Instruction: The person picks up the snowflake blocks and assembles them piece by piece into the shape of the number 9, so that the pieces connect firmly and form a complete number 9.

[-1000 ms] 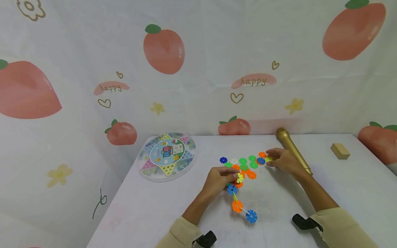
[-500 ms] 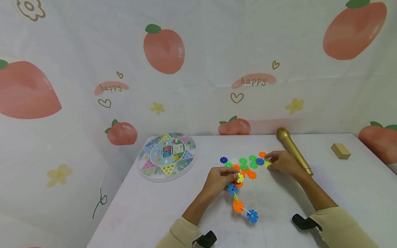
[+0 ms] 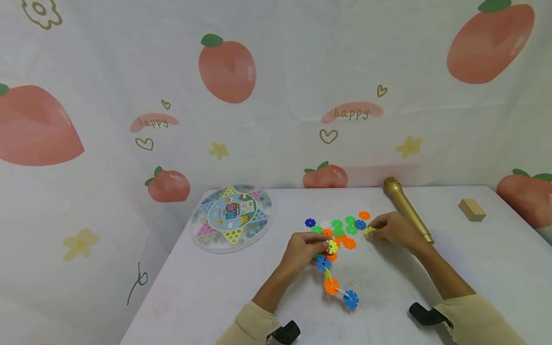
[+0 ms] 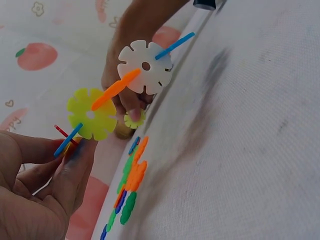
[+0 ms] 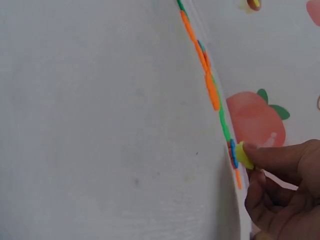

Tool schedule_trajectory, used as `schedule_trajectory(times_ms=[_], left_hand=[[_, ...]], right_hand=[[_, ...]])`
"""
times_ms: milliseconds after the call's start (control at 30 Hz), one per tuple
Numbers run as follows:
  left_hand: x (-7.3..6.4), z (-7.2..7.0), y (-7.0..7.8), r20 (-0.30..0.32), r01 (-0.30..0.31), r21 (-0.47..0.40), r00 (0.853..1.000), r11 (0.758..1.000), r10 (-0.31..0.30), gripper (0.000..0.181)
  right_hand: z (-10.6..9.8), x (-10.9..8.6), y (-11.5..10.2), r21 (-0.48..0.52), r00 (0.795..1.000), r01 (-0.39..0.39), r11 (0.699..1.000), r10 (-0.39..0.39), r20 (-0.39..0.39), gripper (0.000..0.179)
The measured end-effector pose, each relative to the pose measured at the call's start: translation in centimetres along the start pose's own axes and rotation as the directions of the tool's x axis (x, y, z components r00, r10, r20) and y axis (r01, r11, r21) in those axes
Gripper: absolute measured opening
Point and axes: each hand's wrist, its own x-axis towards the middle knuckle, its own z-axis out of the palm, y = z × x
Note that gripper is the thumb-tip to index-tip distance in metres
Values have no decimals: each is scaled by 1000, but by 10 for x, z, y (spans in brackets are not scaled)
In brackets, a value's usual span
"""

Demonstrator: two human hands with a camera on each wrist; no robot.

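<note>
My left hand pinches one end of a chain of interlocking snowflake discs, which hangs above the table and runs toward me. Along it show a yellow disc, a blue disc, an orange disc and another blue disc at the near end. In the left wrist view, a white disc joins the chain through an edge-on orange one. Between thumb and fingers, my right hand pinches a single yellow-green disc, just right of the loose discs.
Loose green, orange, blue and white discs lie beyond the left hand. A round Chinese checkers box sits at the back left. Behind the right hand lies a gold microphone, and a wooden block is farther right. A peach-print cloth hangs behind the table.
My right hand has drawn the yellow-green disc slightly toward me, away from the blue and orange discs beside it. The left hand and its chain have barely moved.
</note>
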Motion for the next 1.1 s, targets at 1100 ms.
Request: schedule_trajectory(times_ms=[1100], left_hand=[[2, -2, 2, -29, -21, -35, 999, 999, 20, 18]], right_hand=[[23, -23, -62, 303, 982, 66, 951, -116, 150, 31]])
